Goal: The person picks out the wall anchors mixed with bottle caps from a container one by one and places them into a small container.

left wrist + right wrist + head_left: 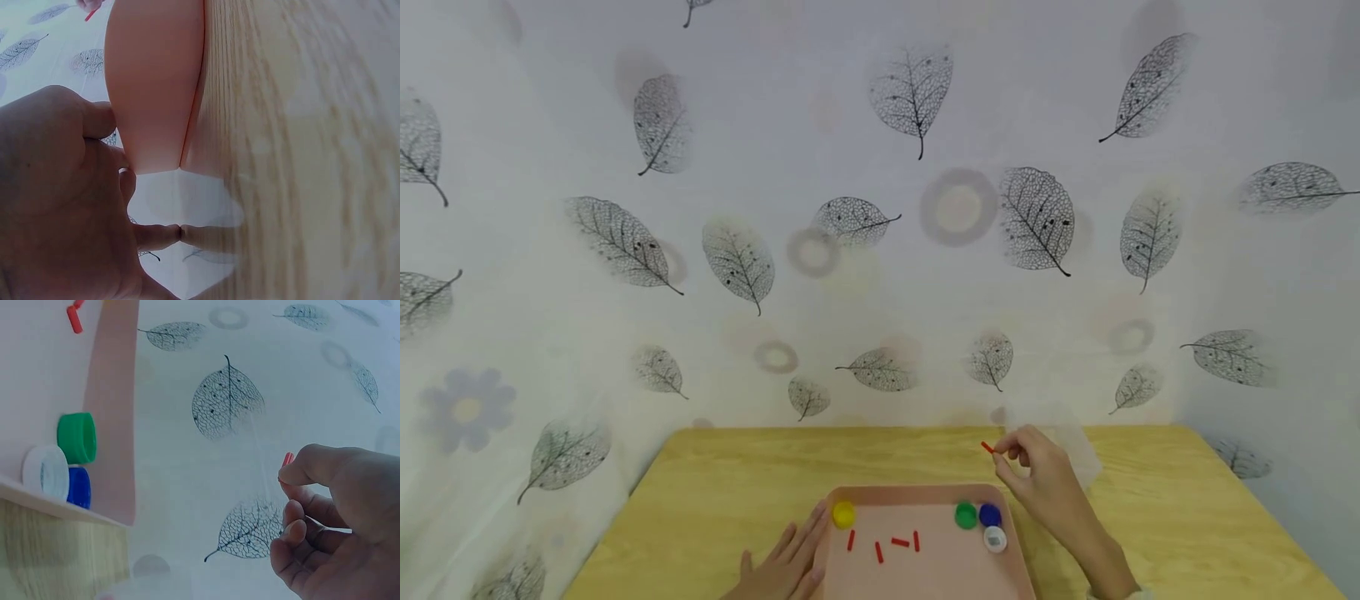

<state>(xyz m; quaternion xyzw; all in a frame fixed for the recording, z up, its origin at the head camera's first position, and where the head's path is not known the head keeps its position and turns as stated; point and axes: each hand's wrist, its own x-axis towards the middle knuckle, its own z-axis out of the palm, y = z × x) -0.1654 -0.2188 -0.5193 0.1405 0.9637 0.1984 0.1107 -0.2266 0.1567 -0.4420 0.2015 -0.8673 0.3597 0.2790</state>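
Head view: the red stick I have hold of sits at the very tips of my right hand, pinched between thumb and forefinger, with one end poking out up and to the left. The right wrist view shows the same pinch, the gap closed down to the stick's own thickness, while my other fingers curl loosely beneath and hold nothing. The stick is off the pink tray, up near its far right corner. My right forearm slants in from the near right, the wrist bent so that the fingertips point left.

My left hand lies at the tray's left side, fingers extended and a little spread, some of them against the rim; it grasps nothing. In the left wrist view one fingertip meets its reflection on the glossy wooden table.

Four more red sticks lie in the tray, toward its left and middle. A yellow cap sits in the far left corner. At the far right are a green cap, a blue cap just beside it, and a white cap on the blue one's near side.
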